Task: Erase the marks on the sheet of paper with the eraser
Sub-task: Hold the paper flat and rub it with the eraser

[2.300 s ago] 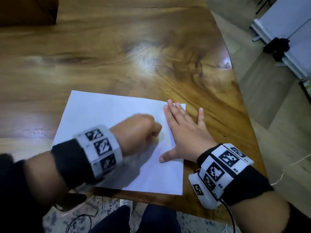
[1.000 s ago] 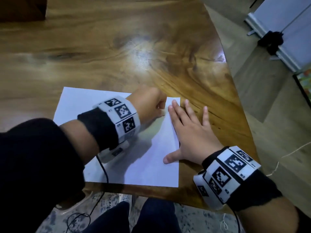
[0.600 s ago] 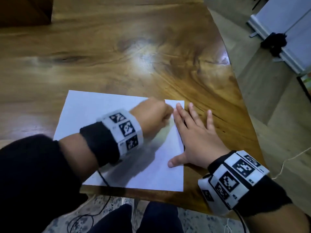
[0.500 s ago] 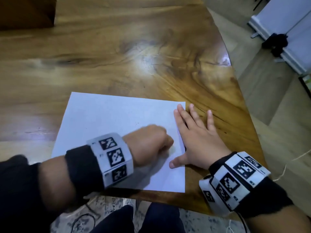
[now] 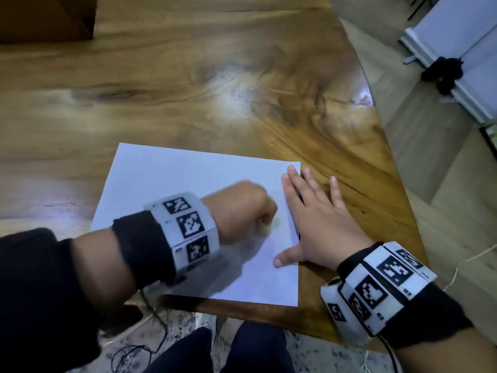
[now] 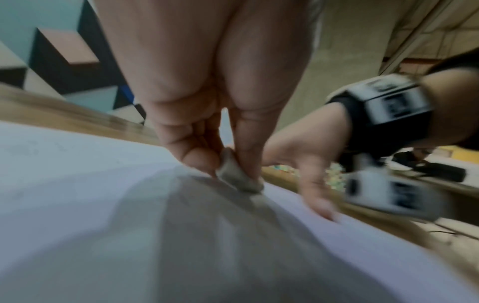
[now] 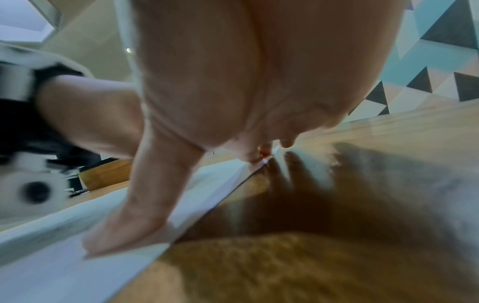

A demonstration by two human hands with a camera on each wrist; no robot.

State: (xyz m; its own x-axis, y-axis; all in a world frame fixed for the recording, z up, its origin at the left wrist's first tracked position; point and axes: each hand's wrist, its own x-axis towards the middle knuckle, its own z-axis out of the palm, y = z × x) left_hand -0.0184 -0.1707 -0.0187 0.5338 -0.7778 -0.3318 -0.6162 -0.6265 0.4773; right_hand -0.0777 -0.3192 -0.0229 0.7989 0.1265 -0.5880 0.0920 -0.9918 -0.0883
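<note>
A white sheet of paper (image 5: 172,184) lies near the front edge of the wooden table (image 5: 188,76). My left hand (image 5: 242,208) is curled over the sheet's right half and pinches a small pale eraser (image 6: 237,176) against the paper (image 6: 77,184). The eraser's tip (image 5: 275,224) peeks out past the knuckles in the head view. My right hand (image 5: 320,224) lies flat with straight fingers on the sheet's right edge, thumb on the paper (image 7: 51,266). No marks show clearly on the sheet; blur hides fine detail.
The table's curved right edge (image 5: 376,125) drops to a beige floor. A white panel with a black stand (image 5: 446,71) is at the far right. A dark wooden block (image 5: 45,17) sits at the back left. My knees (image 5: 228,348) are below the front edge.
My left hand has been rubbing back and forth over the right half of the sheet, up toward the top edge and back down to the middle. The right hand has stayed flat on the edge.
</note>
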